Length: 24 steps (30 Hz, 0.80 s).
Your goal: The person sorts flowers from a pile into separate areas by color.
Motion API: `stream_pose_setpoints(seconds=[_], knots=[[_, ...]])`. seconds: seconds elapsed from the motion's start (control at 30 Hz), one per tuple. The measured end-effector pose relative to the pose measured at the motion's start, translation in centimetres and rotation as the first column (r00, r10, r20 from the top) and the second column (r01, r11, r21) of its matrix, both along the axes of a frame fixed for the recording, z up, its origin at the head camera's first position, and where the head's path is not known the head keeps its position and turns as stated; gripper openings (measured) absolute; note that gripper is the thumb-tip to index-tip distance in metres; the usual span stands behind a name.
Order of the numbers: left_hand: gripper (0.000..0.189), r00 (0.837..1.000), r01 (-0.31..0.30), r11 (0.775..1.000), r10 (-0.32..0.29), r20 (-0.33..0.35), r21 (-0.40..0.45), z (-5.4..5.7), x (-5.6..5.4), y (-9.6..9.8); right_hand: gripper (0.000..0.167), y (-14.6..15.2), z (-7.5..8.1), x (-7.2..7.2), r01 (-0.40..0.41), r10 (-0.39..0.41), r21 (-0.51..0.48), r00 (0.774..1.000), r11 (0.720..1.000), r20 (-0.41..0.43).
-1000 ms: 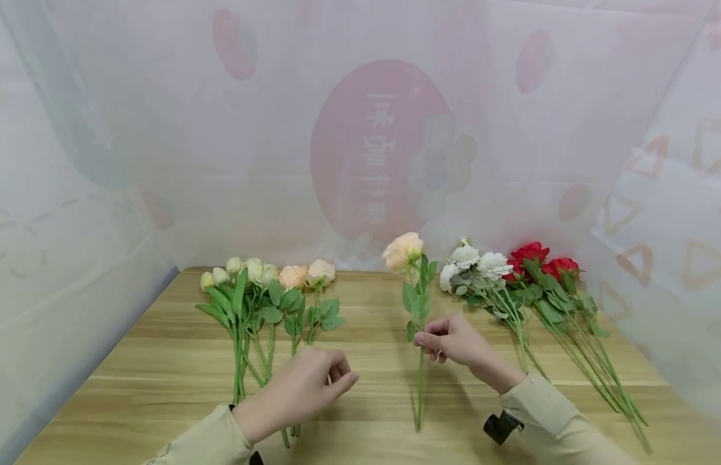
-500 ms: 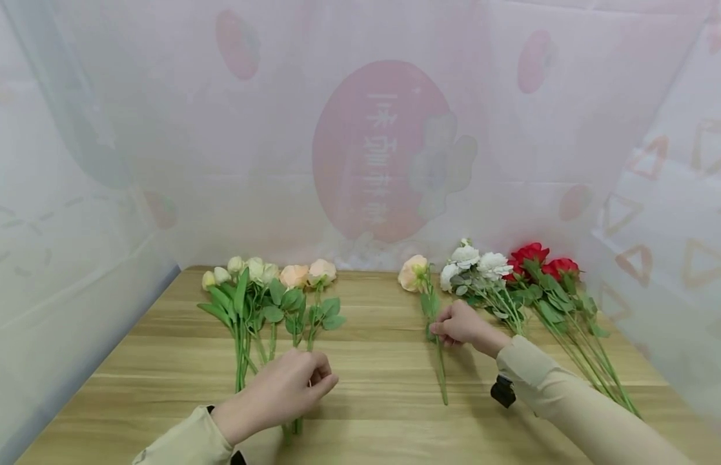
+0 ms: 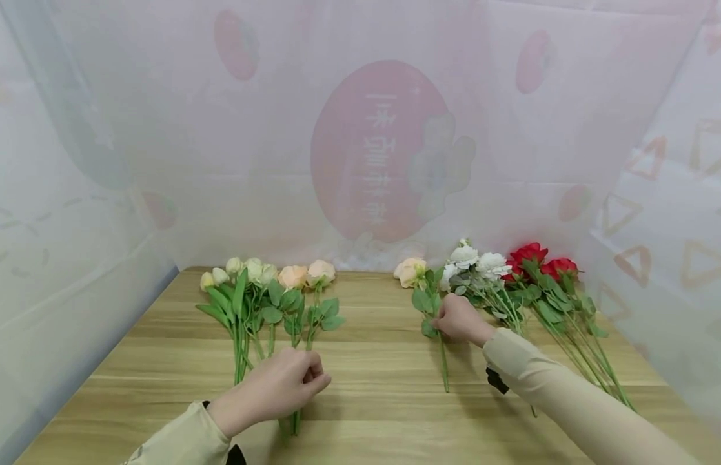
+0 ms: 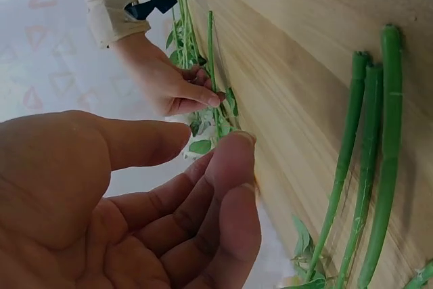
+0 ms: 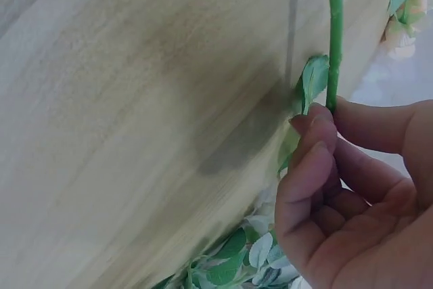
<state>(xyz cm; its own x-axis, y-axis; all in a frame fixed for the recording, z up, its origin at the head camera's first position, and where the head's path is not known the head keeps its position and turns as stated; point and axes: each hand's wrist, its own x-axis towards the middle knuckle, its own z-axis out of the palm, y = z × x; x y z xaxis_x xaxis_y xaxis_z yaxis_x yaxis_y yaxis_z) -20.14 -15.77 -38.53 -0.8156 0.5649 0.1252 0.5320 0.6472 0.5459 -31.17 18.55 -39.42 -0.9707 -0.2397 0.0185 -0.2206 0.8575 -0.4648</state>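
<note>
My right hand [image 3: 461, 316] pinches the green stem of a peach rose [image 3: 410, 271] between thumb and fingertips, low over the table just left of the white flowers. In the right wrist view, the stem [image 5: 335, 25] runs up from the pinch, with a leaf beside the fingers. My left hand [image 3: 273, 387] hangs over the front left of the table, fingers loosely curled, holding nothing. Under it pass stems of the left group: pale tulips [image 3: 219, 276], cream flowers [image 3: 255, 271] and peach roses [image 3: 306, 275]. The left wrist view shows several cut stem ends [image 4: 389, 113] beside that hand.
White flowers [image 3: 490, 266] and red roses [image 3: 528, 256] lie at the back right of the wooden table [image 3: 372, 400], stems pointing toward the front right. A printed pale curtain [image 3: 267, 161] closes off the back and both sides.
The right hand has moved the peach rose rightward and lowered it from a raised, upright pose toward the table by the white flowers. The left hand has drifted slightly left.
</note>
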Motion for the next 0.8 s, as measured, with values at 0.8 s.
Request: stream_pose_setpoints(seconds=[0.8], knots=[[0.055,0.969,-0.228,0.961,0.239,0.056,-0.154,-0.4,-4.3,-0.3,0.026,1.5,1.7,4.4,0.08,-0.071,-0.303,0.997,0.95,0.039]])
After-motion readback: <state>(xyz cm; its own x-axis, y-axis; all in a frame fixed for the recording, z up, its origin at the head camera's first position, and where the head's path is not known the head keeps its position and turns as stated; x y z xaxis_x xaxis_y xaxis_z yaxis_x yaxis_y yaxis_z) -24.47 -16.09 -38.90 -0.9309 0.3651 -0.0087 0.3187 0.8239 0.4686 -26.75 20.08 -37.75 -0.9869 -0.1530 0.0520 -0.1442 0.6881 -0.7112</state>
